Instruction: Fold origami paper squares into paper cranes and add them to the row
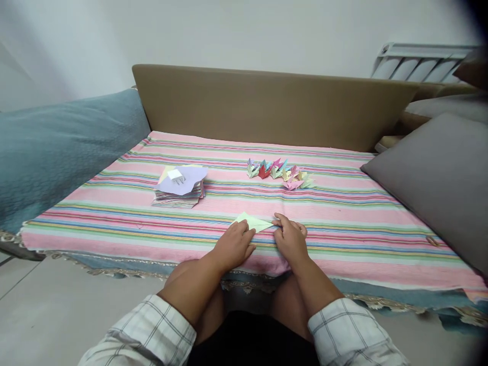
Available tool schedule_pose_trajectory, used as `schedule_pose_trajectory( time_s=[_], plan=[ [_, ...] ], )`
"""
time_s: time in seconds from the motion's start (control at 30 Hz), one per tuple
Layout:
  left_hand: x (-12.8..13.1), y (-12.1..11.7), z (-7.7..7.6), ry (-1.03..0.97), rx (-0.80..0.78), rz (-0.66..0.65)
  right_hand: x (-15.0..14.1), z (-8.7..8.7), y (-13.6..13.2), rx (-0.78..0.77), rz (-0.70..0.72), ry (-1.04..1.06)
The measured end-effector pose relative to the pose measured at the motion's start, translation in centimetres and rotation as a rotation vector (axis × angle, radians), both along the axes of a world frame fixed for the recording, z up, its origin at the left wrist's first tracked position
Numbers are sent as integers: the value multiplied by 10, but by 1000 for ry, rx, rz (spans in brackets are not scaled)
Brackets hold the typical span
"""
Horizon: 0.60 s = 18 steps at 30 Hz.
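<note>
A light green piece of folded paper (pixel 257 223) lies on the striped cloth just in front of me, its narrow point toward the right. My left hand (pixel 235 242) holds the paper's left part, fingers on top and partly covering it. At the other end, my right hand (pixel 290 235) has thumb and index finger closed at the sharp tip. Beyond the hands sits a cluster of folded paper cranes (pixel 275 172) in several colours. To the left is a stack of paper sheets (pixel 181 198), topped by a lilac sheet (pixel 192 179) and a small white block (pixel 176 176).
The pink striped cloth (pixel 114 223) covers a sofa seat with a brown backrest (pixel 267 107). A blue-covered armrest (pixel 68 147) bounds the left side, and a grey cushion (pixel 438 178) leans at the right. A small brownish object (pixel 432 241) lies near that cushion.
</note>
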<state>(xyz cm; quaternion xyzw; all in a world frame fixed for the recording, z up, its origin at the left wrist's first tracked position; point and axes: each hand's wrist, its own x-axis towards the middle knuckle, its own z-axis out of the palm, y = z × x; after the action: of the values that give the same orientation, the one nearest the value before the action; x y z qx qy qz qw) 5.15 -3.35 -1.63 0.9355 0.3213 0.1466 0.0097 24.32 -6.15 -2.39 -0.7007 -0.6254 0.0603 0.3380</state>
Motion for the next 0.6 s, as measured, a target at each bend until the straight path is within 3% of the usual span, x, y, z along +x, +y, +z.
schedule_pose_trajectory(
  time_s=[0.1, 0.23, 0.6],
  plan=[
    [0, 0, 0, -27, -12, -5, 0, 0, -3, 57, 107, -35],
    [0, 0, -1, -24, -13, -4, -4, -3, -7, 12, 285, -128],
    [0, 1, -1, -47, -38, -12, 8, -11, -5, -32, 131, -150]
  ],
)
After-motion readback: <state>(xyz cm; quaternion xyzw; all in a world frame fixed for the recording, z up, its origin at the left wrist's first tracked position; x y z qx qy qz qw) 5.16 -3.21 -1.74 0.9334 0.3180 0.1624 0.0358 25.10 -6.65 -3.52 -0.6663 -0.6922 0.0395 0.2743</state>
